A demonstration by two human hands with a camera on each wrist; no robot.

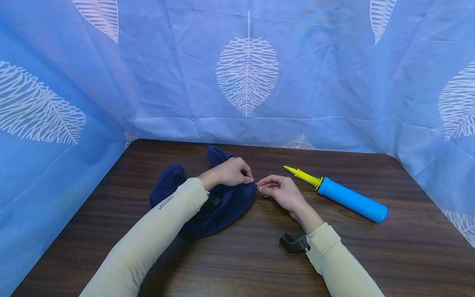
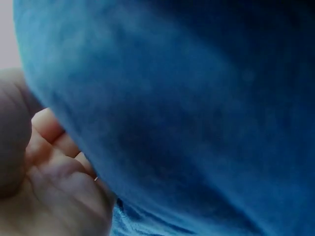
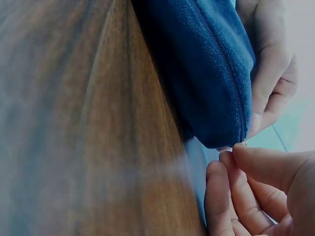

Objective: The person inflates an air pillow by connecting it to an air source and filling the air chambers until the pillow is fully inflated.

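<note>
On the left half of the counter [image 1: 237,268], reaching close to the far edge, lies a navy plush cushion [image 1: 230,210]; its two lobes point toward that edge, its long axis hard to tell under the sleeve [image 1: 148,235]. The left grip [image 1: 231,171] pinches its right-hand corner; the right grip [image 1: 280,192], fingertips together, pinches the end of its zipper [image 3: 226,64]. Rightward, a blue pump [image 1: 352,200] slants toward the right edge.
</note>
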